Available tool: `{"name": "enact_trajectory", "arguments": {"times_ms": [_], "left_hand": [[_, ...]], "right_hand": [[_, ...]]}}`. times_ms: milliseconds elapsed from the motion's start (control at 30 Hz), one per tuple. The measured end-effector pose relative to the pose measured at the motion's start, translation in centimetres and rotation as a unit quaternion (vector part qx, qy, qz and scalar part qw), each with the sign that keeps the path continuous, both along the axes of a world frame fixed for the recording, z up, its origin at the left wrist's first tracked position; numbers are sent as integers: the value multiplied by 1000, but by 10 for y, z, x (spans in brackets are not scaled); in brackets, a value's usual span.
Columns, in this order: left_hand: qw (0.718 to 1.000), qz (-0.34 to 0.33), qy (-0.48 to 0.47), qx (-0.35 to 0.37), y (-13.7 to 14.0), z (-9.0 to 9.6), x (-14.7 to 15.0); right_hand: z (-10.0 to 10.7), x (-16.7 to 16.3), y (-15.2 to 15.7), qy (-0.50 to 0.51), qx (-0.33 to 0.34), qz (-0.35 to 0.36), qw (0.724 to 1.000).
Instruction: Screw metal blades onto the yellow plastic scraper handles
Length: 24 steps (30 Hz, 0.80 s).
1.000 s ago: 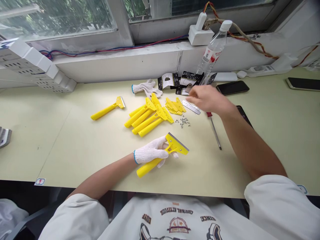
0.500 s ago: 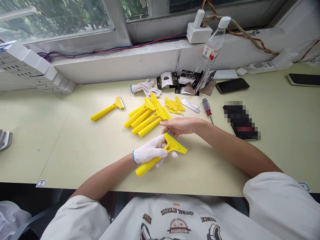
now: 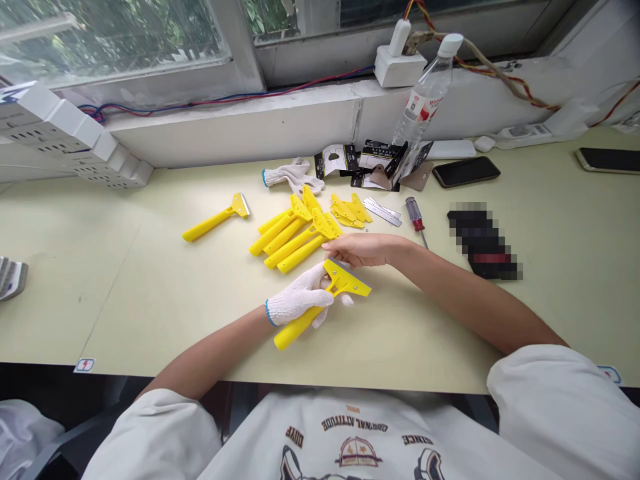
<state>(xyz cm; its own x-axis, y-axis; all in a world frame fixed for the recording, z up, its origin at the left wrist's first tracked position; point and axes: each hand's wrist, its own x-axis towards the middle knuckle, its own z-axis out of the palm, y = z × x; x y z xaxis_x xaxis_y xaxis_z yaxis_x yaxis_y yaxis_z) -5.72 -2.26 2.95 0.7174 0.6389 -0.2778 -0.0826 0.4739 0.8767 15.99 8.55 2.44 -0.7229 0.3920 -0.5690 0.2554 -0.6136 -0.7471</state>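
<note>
My left hand (image 3: 299, 297), in a white knit glove with a blue cuff, grips a yellow scraper (image 3: 345, 281) by its neck. The scraper's wide head points up and right, with screws on its face and a metal blade edge along the far side. Just beyond the head is my bare right hand (image 3: 361, 249), its fingers curled and partly hidden; whether they touch the blade or pinch something small does not show. Several yellow scraper handles (image 3: 283, 233) lie in a pile behind the hands. Small yellow plates (image 3: 350, 210) and thin metal blades (image 3: 383, 211) lie beside the pile.
On the left lies another scraper (image 3: 215, 221) with a blade. A screwdriver (image 3: 415, 212), a loose glove (image 3: 293, 177), black packaging cards (image 3: 336, 160), a plastic bottle (image 3: 423, 100) and phones (image 3: 467, 172) lie or stand towards the back and right. A white stacked object (image 3: 75, 137) stands at far left.
The scraper head has shifted slightly up and left and tilted a little in my left hand. My right hand stays close behind it, its fingers slightly more curled.
</note>
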Motion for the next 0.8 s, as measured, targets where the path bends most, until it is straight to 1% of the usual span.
{"name": "enact_trajectory", "arguments": {"times_ms": [67,167,233,300,433,533,600,667,800], "left_hand": [[1000,5,-1,3,0,-1,0],[1000,7,-2,5,0,-4,0],[1000,4,-3,5,1,-9,0],[1000,-1,-5,4,4,-14,0],[1000,-9,-12,9,7,-22,1],[1000,-9,-16,17,8,-24,2],[1000,-5,-17,23,8,-23,2],[999,-1,-15,28,7,-22,2],[999,-12,-13,26,8,-25,1]], "right_hand": [[4,3,4,-20,37,-11,999],[15,16,14,-45,119,-4,992],[23,28,23,-35,178,-4,984],[31,39,29,-12,225,-19,974],[46,57,36,0,305,-72,950],[53,64,38,-54,383,-80,919],[52,67,40,-120,434,-55,891],[47,67,43,-171,462,-18,870],[31,66,50,-212,478,30,852]]}}
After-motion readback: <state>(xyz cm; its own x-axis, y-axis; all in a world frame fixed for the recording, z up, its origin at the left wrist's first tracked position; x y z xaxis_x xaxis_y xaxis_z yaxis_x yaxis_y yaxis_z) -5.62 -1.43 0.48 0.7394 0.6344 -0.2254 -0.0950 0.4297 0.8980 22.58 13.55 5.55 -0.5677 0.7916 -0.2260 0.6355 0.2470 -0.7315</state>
